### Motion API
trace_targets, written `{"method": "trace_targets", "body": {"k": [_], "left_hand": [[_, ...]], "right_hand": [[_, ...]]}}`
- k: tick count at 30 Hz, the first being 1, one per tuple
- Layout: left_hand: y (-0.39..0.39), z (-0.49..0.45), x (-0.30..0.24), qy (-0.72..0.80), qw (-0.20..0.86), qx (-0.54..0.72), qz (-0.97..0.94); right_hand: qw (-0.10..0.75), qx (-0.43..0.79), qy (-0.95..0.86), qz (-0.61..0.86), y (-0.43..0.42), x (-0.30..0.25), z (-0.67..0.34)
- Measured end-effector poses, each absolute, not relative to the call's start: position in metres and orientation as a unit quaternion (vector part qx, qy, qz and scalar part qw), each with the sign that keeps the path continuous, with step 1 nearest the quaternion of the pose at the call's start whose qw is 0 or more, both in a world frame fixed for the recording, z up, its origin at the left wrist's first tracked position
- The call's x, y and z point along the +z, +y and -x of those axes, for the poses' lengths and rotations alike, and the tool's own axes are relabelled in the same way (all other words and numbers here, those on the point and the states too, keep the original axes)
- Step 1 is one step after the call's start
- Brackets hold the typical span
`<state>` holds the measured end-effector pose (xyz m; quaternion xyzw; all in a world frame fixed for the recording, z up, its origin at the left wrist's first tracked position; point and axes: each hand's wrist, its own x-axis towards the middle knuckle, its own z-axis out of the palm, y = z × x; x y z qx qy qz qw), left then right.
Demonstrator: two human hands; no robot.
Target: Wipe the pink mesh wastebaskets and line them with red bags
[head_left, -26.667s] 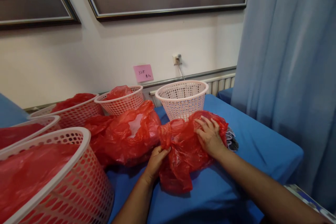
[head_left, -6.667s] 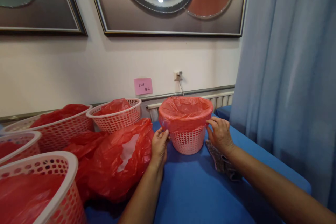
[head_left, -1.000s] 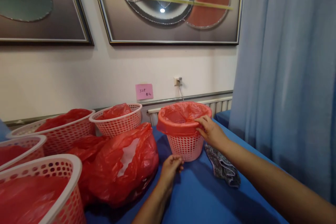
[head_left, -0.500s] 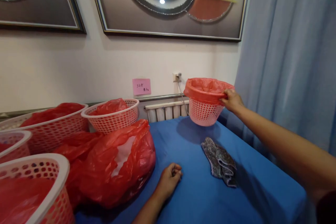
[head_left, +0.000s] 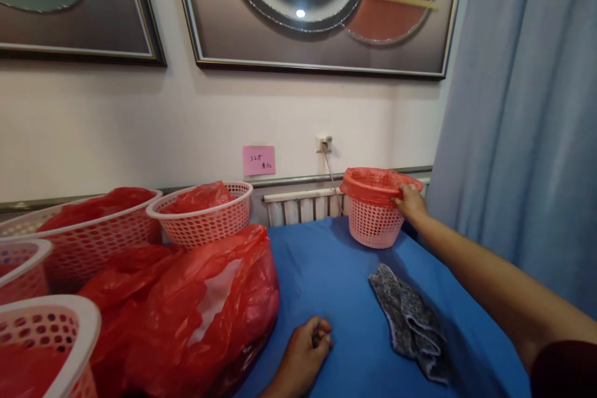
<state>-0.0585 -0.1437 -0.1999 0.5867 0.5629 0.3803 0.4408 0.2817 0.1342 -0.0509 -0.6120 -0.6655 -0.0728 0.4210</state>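
Observation:
At the far end of the blue-covered table [head_left: 321, 273], my right hand [head_left: 411, 202] grips the rim of a pink perforated plastic basket [head_left: 375, 224]. A red plastic bag [head_left: 373, 180] lines this basket and is folded over its rim. The basket stands upright with its base at the table surface. Low in the middle, my left hand [head_left: 308, 348] rests near the table with its fingers curled in and nothing visible in them. A folded dark grey speckled cloth [head_left: 410, 323] lies between the two arms. Left of my left hand sits a bulging red plastic bag [head_left: 224, 317].
Several pink baskets with red plastic inside crowd the left, including an oval one [head_left: 200, 221] and a near one [head_left: 84, 336]. A radiator [head_left: 303, 208] and a cord from a wall socket [head_left: 324, 144] are behind the table. A blue curtain [head_left: 508, 137] hangs at right.
My right hand has lowered the basket from above the table onto its far end. My left hand stays curled in about the same place. The view has shifted slightly.

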Motion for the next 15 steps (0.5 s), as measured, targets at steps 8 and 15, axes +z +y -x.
{"method": "trace_targets", "body": {"k": [8,15], "left_hand": [[-0.142,0.061,-0.203,0.573,0.465,0.386,-0.553],[-0.142,0.062,-0.201,0.578,0.479,0.378,-0.541]], "right_hand": [[0.387,-0.057,-0.687,0.612,0.159,-0.060,-0.246],[0.366,-0.051,-0.694,0.618,0.162,-0.062,-0.242]]}}
